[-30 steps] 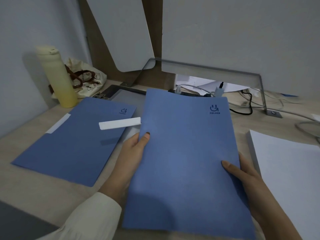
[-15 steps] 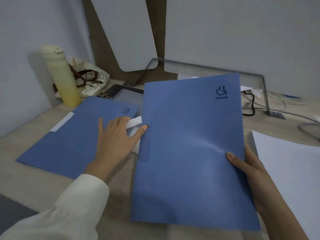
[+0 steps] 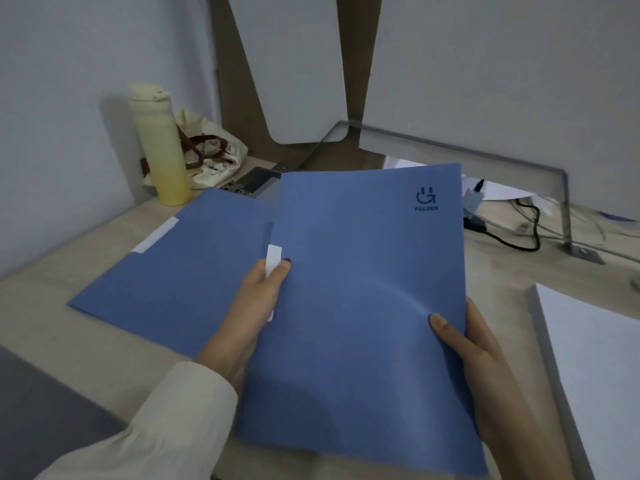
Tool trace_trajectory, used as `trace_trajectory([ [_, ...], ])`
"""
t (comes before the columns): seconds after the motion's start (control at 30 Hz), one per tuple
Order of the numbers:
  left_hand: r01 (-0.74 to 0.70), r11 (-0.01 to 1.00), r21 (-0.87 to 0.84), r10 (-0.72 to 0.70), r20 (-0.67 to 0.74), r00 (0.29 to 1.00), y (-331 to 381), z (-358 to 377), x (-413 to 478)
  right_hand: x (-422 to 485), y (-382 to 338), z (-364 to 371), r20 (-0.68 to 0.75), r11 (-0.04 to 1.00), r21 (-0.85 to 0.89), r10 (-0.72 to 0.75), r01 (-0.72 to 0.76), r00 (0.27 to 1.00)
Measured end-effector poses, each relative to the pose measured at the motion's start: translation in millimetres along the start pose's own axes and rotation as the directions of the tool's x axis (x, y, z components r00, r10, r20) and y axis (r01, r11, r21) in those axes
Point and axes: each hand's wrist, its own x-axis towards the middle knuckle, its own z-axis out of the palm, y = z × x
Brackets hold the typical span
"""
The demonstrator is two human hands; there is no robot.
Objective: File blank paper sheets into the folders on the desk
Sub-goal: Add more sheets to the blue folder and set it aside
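A blue folder point(image 3: 360, 289) with a "FOLDER" logo at its top right is lifted off the desk, slightly bent, in the middle of view. My left hand point(image 3: 256, 306) grips its left edge, thumb on the cover beside a white tab point(image 3: 273, 259). My right hand point(image 3: 474, 344) pinches its right edge with the thumb on the front. A second blue folder point(image 3: 180, 268) with a white label lies flat on the desk to the left, partly under the held one. A stack of blank white paper point(image 3: 595, 362) lies at the right.
A pale yellow bottle point(image 3: 161, 147) and a cloth bag point(image 3: 207, 154) stand at the back left. A metal monitor stand point(image 3: 540, 171) with cables point(image 3: 516, 233) is behind the folder. A dark grey object point(image 3: 41, 410) sits at the lower left corner.
My left hand left the desk folder and the white tab, and now grips the held folder's left edge. The held folder has shifted slightly left over the flat one.
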Motion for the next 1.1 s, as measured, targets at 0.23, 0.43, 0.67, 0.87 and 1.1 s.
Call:
trace_trajectory([
  [0.23,0.052,0.999,-0.014,-0.052,0.015,0.999,9,-49,8,19,12,45,0.029,0.992,0.058,0.108,-0.109,0.994],
  [0.43,0.021,0.988,0.155,-0.022,0.009,1.0,16,-126,12,51,22,110,0.058,0.969,0.168,0.172,-0.179,0.983],
  [0.67,-0.057,0.977,0.207,0.105,-0.229,0.968,-2,-196,21,86,37,181,0.124,0.933,0.238,0.245,-0.269,0.962],
  [0.87,-0.157,0.927,0.341,0.265,-0.299,0.917,-26,-212,45,95,43,210,0.208,0.954,0.08,0.267,-0.288,0.941],
  [1.1,-0.15,0.886,0.44,0.266,-0.214,0.94,-46,-218,60,93,55,197,0.143,0.811,-0.575,0.233,-0.111,0.962],
])
